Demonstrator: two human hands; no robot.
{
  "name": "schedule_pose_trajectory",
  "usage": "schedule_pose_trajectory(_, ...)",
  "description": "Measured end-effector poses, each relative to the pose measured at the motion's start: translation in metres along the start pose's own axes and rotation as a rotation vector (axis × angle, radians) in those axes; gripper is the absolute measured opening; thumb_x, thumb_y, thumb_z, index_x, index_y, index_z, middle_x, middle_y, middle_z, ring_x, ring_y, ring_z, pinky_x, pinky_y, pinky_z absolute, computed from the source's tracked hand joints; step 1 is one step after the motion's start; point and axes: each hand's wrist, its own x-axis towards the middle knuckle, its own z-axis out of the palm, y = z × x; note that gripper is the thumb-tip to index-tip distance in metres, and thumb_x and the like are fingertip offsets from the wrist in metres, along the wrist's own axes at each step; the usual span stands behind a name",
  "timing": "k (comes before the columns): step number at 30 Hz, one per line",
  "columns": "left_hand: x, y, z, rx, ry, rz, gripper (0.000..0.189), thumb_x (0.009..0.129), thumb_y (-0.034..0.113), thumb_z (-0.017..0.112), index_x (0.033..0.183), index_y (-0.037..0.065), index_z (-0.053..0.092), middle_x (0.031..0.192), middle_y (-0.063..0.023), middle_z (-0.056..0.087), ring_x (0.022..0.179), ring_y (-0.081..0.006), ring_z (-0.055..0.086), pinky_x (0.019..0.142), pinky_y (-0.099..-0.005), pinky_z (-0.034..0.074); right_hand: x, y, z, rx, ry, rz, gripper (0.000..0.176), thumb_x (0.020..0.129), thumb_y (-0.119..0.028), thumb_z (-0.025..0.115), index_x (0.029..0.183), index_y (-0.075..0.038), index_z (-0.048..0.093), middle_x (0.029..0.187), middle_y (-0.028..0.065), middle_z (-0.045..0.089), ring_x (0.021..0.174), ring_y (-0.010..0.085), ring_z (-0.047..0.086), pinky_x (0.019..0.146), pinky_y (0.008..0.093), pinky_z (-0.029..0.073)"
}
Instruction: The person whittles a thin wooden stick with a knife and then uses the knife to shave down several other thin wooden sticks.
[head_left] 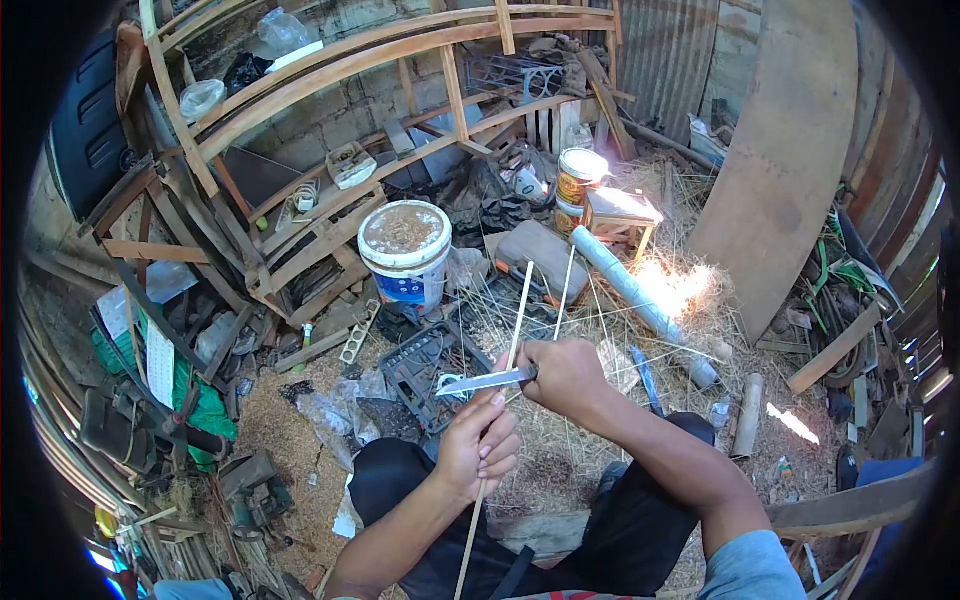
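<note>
Grip of right hand (566, 376) holds knife (486, 381), left hand (478, 446) clasps stick (521, 310) (blade crossing it); bucket (410, 285), pipe (636, 292) beyond.

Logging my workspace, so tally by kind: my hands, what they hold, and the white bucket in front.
Bare hands, left hand and right hand: 2
Thin pale wooden strip, left-held: 1
Steel-bladed knife, right-held: 1
Round white plastic bucket: 1
Total: 5
</note>
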Motion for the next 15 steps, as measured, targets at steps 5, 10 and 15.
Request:
schedule_pose_trajectory(5, -0.001, -0.003, 0.009, 0.128, 0.058, 0.028, 0.052, 0.105, 0.016, 0.032, 0.154, 0.029, 0.019, 0.053, 0.0033, 0.027, 0.038, -0.0057, 0.023, 0.032, -0.0187, 0.021, 0.016, 0.014, -0.01, -0.037, 0.099, 0.165, 0.01, 0.075, -0.024, 0.069, 0.078, -0.015, 0.069, 0.067, 0.0125, 0.067, 0.065, 0.0325, 0.067, 0.062, 0.0446, 0.054)
schedule_pose_trajectory(10, 0.003, -0.011, 0.008, 0.173, 0.1, -0.053, 0.054, 0.103, 0.015, 0.034, 0.153, 0.03, 0.021, 0.052, 0.0036, 0.027, 0.037, -0.0051, 0.022, 0.032, -0.0183, 0.022, 0.032, 0.071, -0.02, -0.152, 0.181, 0.356, 0.018, 0.082, -0.024, 0.062, 0.085, -0.011, 0.074, 0.073, 0.018, 0.068, 0.068, 0.0353, 0.067, 0.066, 0.0458, 0.054)
schedule_pose_trajectory(15, -0.005, -0.017, 0.008, 0.231, 0.006, -0.146, 0.054, 0.104, 0.015, 0.031, 0.155, 0.028, 0.016, 0.054, 0.0028, 0.027, 0.038, -0.0061, 0.023, 0.033, -0.0191, 0.023, 0.042, 0.131, -0.031, 0.04, 0.229, 0.673, 0.03, 0.086, -0.03, 0.06, 0.089, -0.002, 0.073, 0.078, 0.0241, 0.067, 0.075, 0.0379, 0.068, 0.07, 0.0443, 0.053)
